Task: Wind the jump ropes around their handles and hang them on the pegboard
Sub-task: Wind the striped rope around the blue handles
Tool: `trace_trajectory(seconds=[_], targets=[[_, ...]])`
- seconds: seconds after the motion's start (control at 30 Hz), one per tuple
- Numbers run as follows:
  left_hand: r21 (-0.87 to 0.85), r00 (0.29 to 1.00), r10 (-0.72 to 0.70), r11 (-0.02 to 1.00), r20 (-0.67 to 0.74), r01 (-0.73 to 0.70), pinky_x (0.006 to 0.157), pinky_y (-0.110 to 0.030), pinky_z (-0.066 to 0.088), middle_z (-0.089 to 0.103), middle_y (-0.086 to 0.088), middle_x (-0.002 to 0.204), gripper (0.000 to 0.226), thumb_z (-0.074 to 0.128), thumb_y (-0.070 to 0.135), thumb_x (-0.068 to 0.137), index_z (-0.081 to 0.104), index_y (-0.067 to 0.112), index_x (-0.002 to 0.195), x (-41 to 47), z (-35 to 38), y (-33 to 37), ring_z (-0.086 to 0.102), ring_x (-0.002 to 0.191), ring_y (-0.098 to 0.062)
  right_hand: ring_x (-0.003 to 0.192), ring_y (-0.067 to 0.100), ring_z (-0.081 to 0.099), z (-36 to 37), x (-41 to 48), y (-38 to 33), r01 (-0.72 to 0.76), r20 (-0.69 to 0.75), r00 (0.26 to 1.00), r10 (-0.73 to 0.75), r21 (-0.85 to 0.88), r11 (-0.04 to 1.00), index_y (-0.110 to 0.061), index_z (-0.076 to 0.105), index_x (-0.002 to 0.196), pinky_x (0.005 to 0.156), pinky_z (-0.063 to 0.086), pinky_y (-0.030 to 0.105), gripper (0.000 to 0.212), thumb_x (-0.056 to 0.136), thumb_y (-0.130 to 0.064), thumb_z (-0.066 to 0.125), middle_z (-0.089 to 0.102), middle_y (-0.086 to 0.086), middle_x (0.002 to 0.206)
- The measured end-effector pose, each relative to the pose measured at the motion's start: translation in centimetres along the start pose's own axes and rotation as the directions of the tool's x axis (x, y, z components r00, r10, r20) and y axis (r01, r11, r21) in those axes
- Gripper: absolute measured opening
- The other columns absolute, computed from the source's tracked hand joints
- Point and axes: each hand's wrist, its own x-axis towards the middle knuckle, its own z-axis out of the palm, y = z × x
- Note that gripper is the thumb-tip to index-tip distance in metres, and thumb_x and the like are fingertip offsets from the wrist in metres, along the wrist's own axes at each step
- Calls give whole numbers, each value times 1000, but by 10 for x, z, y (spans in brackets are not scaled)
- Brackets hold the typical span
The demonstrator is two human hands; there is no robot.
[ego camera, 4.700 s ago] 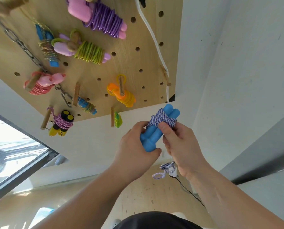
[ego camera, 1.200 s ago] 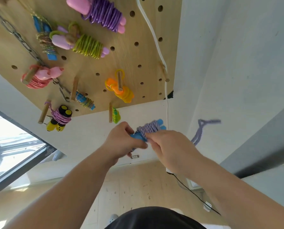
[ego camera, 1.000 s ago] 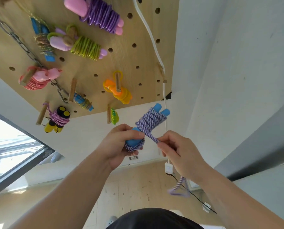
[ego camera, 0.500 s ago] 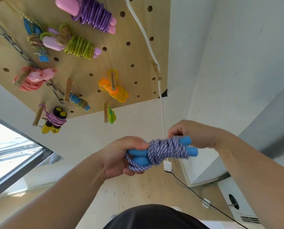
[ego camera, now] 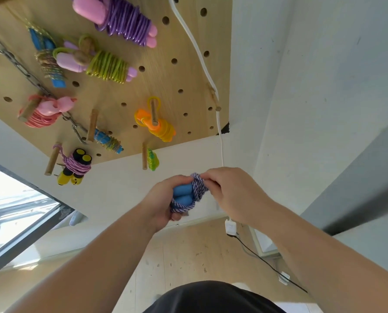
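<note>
Half a second back the blue handles point(ego camera: 182, 195) lay sideways between the hands; now they point end-on toward the camera, and the right hand point(ego camera: 233, 195) has come over the coil. The left hand point(ego camera: 163, 199) grips the handles from the left, fingers curled under them. The right hand pinches the purple-and-white rope point(ego camera: 198, 189) wound round them, at the top of the coil. The bundle is held in the air below the lower edge of the pegboard point(ego camera: 179, 37), towards its lower right corner and apart from it. Other wound ropes hang on pegs there, an orange one point(ego camera: 156, 127) near the lower edge.
</note>
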Motion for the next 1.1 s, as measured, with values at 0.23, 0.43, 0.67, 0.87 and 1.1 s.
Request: trace_trajectory(seconds=[0.23, 0.43, 0.67, 0.87, 1.1], targets=[[-409, 956, 10, 905, 294, 117, 33, -16, 30, 62, -14, 78, 46, 53, 47, 89, 79, 9, 90, -16, 16, 12, 48, 49, -22, 59, 5, 55, 13, -40, -4, -25, -226, 950, 217, 634, 773, -22, 77, 112, 59, 43, 15, 25, 94, -7, 67, 66, -14, 74], [-374, 910, 46, 919, 411, 123, 36, -24, 48, 65, -22, 83, 59, 48, 52, 89, 78, 1, 95, -29, 16, 21, 62, 50, -28, 52, 16, 46, 2, -42, 6, -86, -9, 941, 337, 960, 266, -20, 79, 83, 56, 36, 30, 11, 78, -28, 84, 65, 9, 68], [-400, 925, 3, 902, 379, 161, 41, -27, 51, 67, -22, 72, 68, 36, 51, 102, 78, -1, 86, -32, 27, 8, 62, 45, -25, 65, 14, 57, -2, -40, 4, -15, -222, 915, 337, 816, 579, -17, 68, 85, 64, 47, 26, 9, 92, -12, 70, 67, 0, 72], [-443, 916, -20, 871, 400, 212, 36, -17, 25, 53, -9, 57, 48, 39, 44, 101, 66, 8, 84, -43, 30, 14, 37, 36, -13, 86, 6, 59, 7, -42, -4, 102, -509, 860, 13, 197, 975, -13, 59, 118, 75, 44, 9, 20, 99, -17, 53, 63, -5, 97], [-131, 898, -67, 982, 434, 137, 38, -17, 21, 52, -11, 44, 67, 26, 48, 100, 63, 6, 63, -38, 19, 15, 41, 29, -19, 105, 6, 64, -11, -38, -7, 32, -353, 933, 71, 278, 960, -21, 62, 123, 89, 50, 19, 43, 84, -27, 80, 68, -15, 112]])
